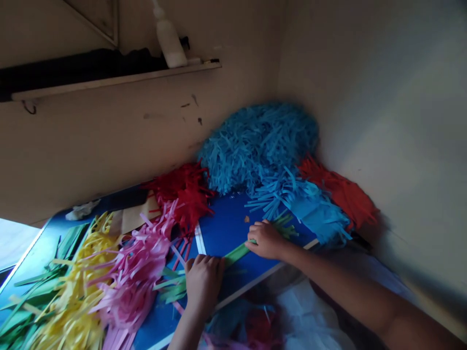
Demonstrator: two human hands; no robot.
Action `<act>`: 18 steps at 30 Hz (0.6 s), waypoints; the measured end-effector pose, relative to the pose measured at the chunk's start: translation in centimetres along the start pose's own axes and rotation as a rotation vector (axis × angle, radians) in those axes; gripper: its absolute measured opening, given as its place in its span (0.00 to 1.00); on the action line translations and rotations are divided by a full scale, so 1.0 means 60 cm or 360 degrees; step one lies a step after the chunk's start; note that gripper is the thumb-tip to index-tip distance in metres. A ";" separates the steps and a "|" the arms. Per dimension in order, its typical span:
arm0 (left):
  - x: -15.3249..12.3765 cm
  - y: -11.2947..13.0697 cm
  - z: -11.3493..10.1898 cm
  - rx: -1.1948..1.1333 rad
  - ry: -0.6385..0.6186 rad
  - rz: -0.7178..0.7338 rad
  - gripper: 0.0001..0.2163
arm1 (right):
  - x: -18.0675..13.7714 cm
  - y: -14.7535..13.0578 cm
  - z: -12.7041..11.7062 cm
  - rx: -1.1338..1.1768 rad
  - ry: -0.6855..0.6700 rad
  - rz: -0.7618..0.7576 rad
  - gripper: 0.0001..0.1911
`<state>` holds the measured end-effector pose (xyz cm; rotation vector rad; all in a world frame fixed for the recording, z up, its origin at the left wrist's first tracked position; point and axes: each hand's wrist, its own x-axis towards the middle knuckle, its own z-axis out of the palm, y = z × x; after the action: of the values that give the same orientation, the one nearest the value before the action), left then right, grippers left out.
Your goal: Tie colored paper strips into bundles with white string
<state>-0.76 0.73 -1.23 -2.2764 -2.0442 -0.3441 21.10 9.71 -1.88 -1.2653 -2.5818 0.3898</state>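
Green frilly strip [237, 253] lies between two hands, over the near part of the blue table [219, 221]. The left hand [204, 278] has its fingers curled close together over the strip, but their tips are hidden. The right hand [267, 239] is a bit farther away, with its fingers bent and pressed together around the strip. On the left are pink frills [134, 272], then yellow frills [80, 291], then green frills [44, 296]. Red frills [182, 192] lie farther back. At the far corner sits a big, fluffy blue pile [259, 146].
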 end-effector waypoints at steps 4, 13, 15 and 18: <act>0.004 -0.002 0.004 0.0050 -0.0030 0.0024 0.17 | 0.003 -0.002 0.003 -0.0006 0.0015 0.0022 0.12; 0.002 -0.014 -0.023 0.0134 0.0026 0.0489 0.13 | -0.006 -0.017 -0.030 -0.0104 0.0276 -0.0270 0.08; 0.004 -0.009 -0.036 0.0139 -0.0033 0.0572 0.15 | -0.007 -0.022 -0.032 -0.0149 0.0255 -0.0618 0.06; 0.010 0.007 -0.051 0.0120 -0.0064 0.0582 0.11 | -0.001 -0.028 -0.022 -0.0256 0.0160 -0.0913 0.07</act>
<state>-0.66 0.67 1.93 -2.5575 -1.5762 -0.1944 20.36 8.84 -0.08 -0.5140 -2.7700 0.0056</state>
